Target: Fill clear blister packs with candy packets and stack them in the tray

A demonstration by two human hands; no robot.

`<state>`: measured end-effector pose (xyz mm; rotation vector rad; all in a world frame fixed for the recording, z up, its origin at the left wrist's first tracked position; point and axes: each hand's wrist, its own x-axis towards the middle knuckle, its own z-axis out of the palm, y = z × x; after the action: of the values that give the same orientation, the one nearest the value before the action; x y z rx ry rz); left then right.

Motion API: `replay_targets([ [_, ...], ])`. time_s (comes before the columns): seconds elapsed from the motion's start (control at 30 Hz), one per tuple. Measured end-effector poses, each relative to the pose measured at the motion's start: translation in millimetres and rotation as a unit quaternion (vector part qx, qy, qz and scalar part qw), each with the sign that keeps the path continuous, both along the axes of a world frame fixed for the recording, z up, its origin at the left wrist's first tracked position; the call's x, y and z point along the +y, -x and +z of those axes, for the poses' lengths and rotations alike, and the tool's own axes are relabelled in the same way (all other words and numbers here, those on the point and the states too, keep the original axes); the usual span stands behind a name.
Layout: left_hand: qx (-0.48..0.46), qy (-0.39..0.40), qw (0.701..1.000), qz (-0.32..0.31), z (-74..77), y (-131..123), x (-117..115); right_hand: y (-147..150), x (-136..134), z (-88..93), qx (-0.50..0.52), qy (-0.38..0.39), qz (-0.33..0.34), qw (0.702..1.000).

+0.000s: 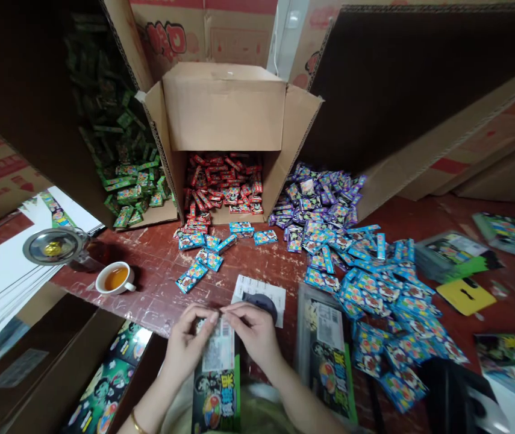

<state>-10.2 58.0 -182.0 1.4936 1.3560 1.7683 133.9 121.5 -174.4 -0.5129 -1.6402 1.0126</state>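
Your two hands meet over the bench's near edge: the left hand (189,340) pinches the upper left corner of a pack (214,392) between thumb and fingers, while the right hand (257,337) pinches the upper right. The pack slants down toward your lap, white label at its top, green strip along its right side. Just beyond your right hand on the bench (158,262) lies a printed sheet (277,293) bearing a dark item (266,304), too covered by your fingers to name with confidence. To the right, another pack (329,374) lies at the near edge. Blue packets (374,292) sprawl from mid-bench toward the near right corner, beside a yellow case (465,295); a few more lie before the middle box (225,114). That box, on its side along the far edge, holds red packets (225,181); green packets (137,187) fill the left box (164,215), and purple packets (324,193) spill from the right box (420,90). Near the bench's left edge, a white cup (112,280) of amber liquid stands beside a teapot (58,247).
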Motion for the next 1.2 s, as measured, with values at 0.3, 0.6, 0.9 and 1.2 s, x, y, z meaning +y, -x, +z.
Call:
replay_targets([
  [0.3,-0.149,0.148,0.975,-0.074,15.1,4,18,-13,30,19.0,-0.059,0.201,0.093,0.973],
  [0.6,-0.011,0.029,0.999,-0.009,5.1,-18,10,-25,14,20.3,-0.086,-0.043,0.060,0.994],
  [0.9,0.011,0.038,0.994,-0.101,6.0,-27,29,-81,127,-6.0,-0.158,-0.008,-0.163,0.974],
  [1.2,0.005,0.074,0.997,-0.029,2.4,-20,32,-91,130,0.8,-0.197,0.010,-0.038,0.980],
])
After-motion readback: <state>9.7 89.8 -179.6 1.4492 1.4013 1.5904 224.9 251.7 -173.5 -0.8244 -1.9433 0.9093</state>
